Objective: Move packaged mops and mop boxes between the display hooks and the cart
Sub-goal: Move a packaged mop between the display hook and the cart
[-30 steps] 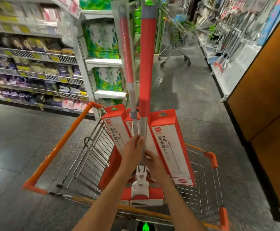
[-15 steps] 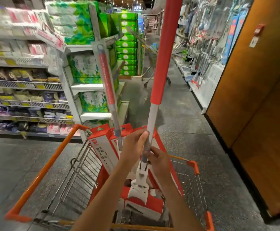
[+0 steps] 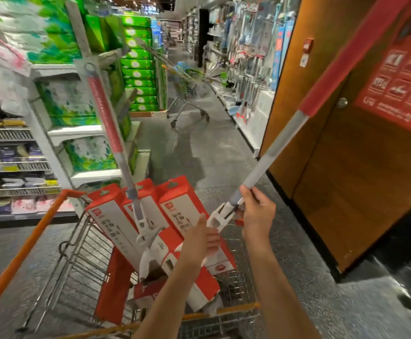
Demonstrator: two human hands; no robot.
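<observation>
My right hand (image 3: pixel 257 211) grips the lower grey shaft of a red and grey packaged mop (image 3: pixel 331 86), whose handle leans up to the right. My left hand (image 3: pixel 200 237) holds the mop's white joint from the left. Below them the orange-framed wire cart (image 3: pixel 28 248) holds several red and white mop boxes (image 3: pixel 116 221) standing on end. A second packaged mop (image 3: pixel 106 118) stands in the cart, leaning up to the left.
A wooden door (image 3: pixel 361 152) with a red sign stands close on the right. Shelves of tissue packs (image 3: pixel 60 104) line the left. Another cart (image 3: pixel 187 94) stands further down the aisle, beside a wall of hanging cleaning tools (image 3: pixel 246 59).
The mop was upright over the cart. Both hands have lifted it and tilted its handle far to the right, towards the door. My view has turned right.
</observation>
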